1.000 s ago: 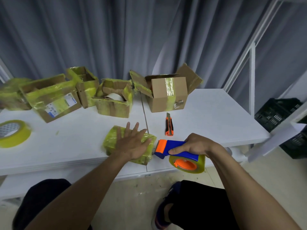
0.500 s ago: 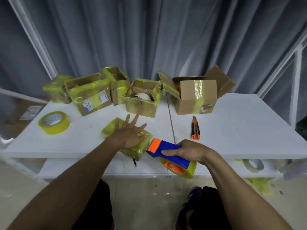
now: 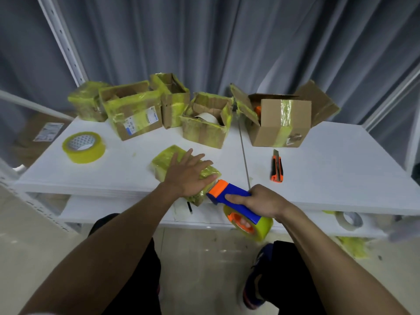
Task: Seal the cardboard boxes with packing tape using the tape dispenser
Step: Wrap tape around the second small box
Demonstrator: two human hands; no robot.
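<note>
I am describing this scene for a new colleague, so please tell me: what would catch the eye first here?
At the near edge of the white table, the left hand lies flat on a small box wrapped in yellow tape, and the right hand grips a blue and orange tape dispenser right beside it. Behind them, tape-covered cardboard boxes stand in a row at the back, with a yellow tape roll at the left.
</note>
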